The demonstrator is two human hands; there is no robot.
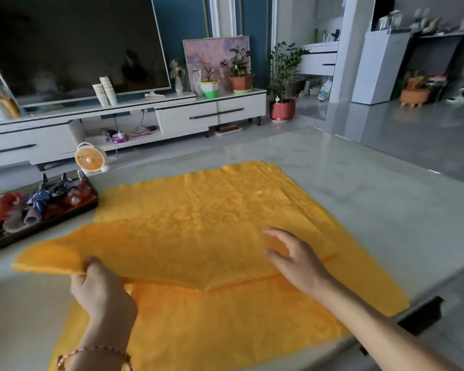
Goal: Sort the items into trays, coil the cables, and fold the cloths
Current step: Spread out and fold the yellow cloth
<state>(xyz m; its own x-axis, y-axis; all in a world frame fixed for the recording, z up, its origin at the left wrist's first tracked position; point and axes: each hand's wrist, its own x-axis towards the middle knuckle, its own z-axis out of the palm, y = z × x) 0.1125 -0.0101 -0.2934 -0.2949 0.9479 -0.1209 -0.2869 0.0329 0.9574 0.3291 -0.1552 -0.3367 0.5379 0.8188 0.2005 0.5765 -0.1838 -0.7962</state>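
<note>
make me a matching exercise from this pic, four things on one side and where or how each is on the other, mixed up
1 left hand
2 right hand
3 dark tray
4 small fan

a orange and white, beyond the table
b grips a lifted edge of the yellow cloth
c holds toy figures
d open, over the cloth

Pairs: 1-b; 2-d; 3-c; 4-a

Left hand (99,287) pinches the cloth (198,204) — right hand (292,258), fingers spread, seemingly rests flat.
</note>
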